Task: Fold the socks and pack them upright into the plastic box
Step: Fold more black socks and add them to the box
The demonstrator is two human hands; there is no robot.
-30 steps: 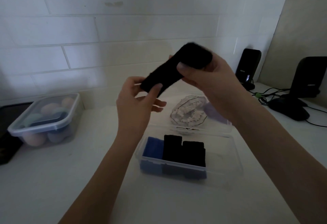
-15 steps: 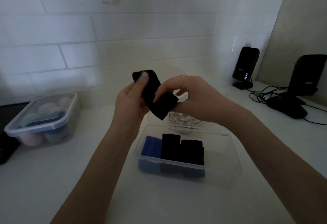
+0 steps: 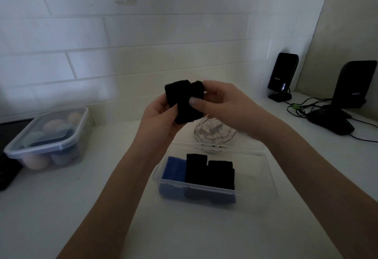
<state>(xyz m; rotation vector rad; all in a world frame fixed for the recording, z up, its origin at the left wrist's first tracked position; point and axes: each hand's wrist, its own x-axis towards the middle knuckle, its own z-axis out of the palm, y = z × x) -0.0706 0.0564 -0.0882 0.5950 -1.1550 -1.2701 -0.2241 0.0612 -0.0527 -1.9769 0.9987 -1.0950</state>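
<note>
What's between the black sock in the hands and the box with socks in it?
In the head view, a clear packet of whitish stuff lies on the counter between the held black sock and the plastic box.

White counter carries plastic box, lidded container, speakers

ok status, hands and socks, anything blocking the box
Both hands, left and right, grip one folded black sock above the counter. Plastic box holds three upright socks; right side free. Nothing in the way.
</note>
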